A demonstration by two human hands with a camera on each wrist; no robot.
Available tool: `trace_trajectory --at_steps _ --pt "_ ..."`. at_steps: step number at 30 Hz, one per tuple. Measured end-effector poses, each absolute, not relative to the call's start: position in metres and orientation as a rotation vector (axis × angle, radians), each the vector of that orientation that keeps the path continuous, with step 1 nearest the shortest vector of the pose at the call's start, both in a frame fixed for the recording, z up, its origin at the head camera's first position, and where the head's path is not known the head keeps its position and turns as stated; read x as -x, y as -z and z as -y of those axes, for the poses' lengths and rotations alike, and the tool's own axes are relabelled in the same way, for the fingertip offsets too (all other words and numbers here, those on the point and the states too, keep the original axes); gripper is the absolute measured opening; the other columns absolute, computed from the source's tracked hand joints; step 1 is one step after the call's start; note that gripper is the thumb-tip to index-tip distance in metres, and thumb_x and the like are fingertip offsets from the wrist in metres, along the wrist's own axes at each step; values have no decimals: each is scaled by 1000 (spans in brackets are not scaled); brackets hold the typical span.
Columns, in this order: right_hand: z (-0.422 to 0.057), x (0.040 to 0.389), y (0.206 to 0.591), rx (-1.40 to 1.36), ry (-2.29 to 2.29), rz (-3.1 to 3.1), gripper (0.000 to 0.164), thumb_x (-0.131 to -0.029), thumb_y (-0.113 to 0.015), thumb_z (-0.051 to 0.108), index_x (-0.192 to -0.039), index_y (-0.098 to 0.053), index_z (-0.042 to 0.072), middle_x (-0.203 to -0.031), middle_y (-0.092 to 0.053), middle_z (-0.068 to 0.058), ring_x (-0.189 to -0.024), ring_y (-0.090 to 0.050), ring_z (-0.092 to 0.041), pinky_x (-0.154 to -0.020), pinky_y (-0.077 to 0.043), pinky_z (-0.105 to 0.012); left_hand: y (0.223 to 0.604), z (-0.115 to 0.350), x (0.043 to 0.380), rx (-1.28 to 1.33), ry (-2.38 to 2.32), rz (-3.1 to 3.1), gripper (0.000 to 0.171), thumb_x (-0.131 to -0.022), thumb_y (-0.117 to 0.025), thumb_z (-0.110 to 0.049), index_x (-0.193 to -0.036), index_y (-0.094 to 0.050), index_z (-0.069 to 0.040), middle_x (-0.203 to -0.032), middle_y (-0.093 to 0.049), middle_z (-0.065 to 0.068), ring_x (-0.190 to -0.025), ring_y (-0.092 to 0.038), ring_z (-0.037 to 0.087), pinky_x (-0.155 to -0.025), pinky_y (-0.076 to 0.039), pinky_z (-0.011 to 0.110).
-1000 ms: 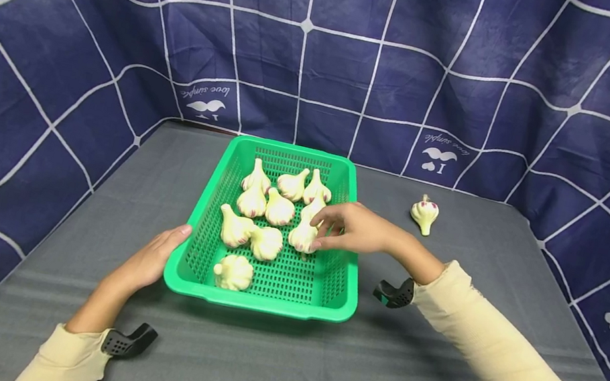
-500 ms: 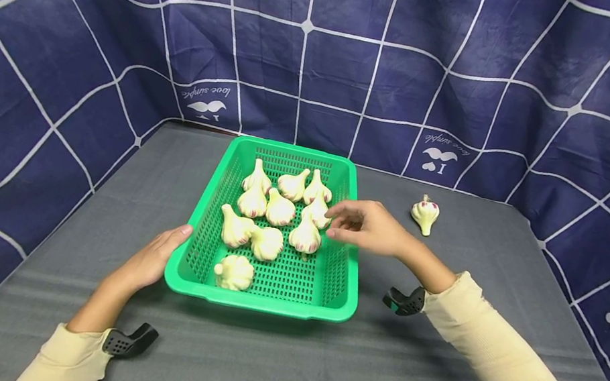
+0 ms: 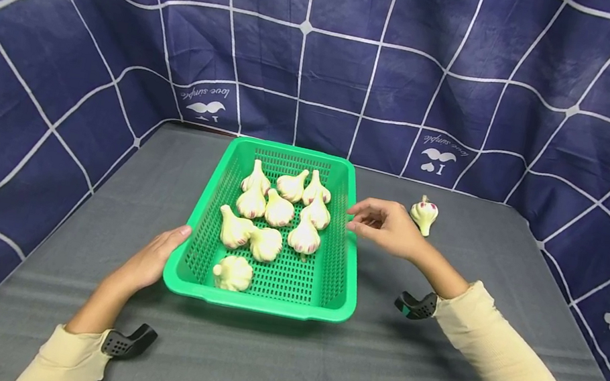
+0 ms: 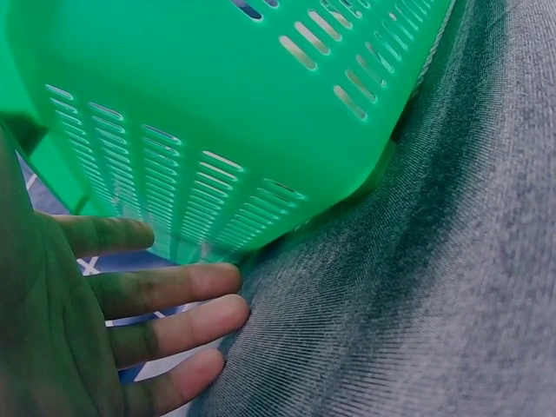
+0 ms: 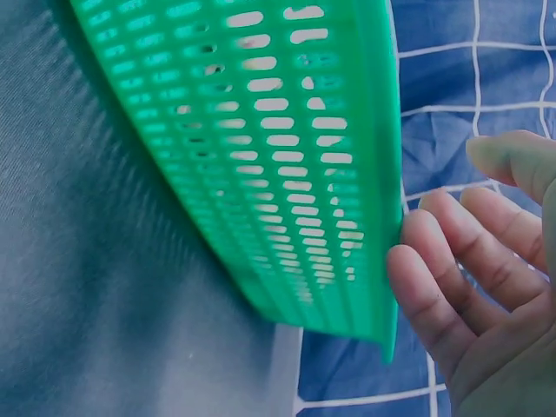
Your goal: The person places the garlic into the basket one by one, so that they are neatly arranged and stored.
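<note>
A green plastic basket (image 3: 260, 304) sits on the grey cloth with several white garlic bulbs (image 3: 280, 210) lying inside it. My left hand (image 3: 148, 261) is at the basket's near left side, its thumb at the rim. In the left wrist view its fingers (image 4: 182, 330) stretch out, spread apart, beside the slotted wall. My right hand (image 3: 390, 228) hovers over the right rim, holding nothing, with loosely bent fingers. The right wrist view has those fingers (image 5: 434, 287) right at the rim. A single garlic bulb (image 3: 424, 216) lies on the cloth just beyond the right hand.
Grey cloth (image 3: 273, 369) covers the table. A dark blue curtain (image 3: 339, 67) with white grid lines stands behind it and along both sides.
My right hand has drawn back to the right, from a garlic bulb in the basket's right part to above the right rim. The bulb stays in the basket. My left hand has not moved.
</note>
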State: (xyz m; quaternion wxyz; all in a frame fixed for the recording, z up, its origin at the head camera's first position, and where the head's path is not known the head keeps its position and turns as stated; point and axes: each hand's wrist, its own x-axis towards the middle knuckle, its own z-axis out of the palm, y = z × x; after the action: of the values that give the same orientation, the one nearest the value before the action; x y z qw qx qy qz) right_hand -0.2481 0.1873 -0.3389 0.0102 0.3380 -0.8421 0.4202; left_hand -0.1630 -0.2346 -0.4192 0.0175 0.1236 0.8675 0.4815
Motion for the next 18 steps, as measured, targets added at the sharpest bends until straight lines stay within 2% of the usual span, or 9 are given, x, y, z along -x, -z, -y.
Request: trace_trajectory --at_steps 5,9,13,18 --pt "-198 251 349 -1015 -1338 2611 14 -89 -71 3 -102 -70 -3 -82 -70 -6 -67 -63 -18 -62 -51 -24 420 235 163 -401 -1503 -2699 61 -108 -21 -33 -131 -53 13 -118 -63 22 -110 -54 22 -94 -40 23" --pt "-207 252 354 -945 -1340 2633 15 -90 -70 1 -103 -69 -5 -83 -69 -8 -66 -60 -13 -59 -49 -22 421 236 164 -400 -1505 -2700 61 -108 -21 -34 -131 -53 13 -116 -64 22 -108 -55 18 -93 -40 21" --pt "-217 254 358 -862 -1348 2636 16 -89 -67 -4 -105 -67 -9 -85 -69 -18 -67 -61 -13 -59 -50 -22 420 236 164 -404 -1515 -2693 61 -108 -22 -34 -131 -54 12 -113 -65 20 -104 -56 14 -91 -41 21" --pt "-232 257 363 -764 -1405 2619 16 -90 -65 -7 -105 -65 -12 -86 -67 -28 -65 -62 -10 -58 -53 -24 419 236 163 -410 -1513 -2691 61 -108 -22 -34 -131 -53 13 -114 -65 21 -106 -55 18 -91 -41 22"
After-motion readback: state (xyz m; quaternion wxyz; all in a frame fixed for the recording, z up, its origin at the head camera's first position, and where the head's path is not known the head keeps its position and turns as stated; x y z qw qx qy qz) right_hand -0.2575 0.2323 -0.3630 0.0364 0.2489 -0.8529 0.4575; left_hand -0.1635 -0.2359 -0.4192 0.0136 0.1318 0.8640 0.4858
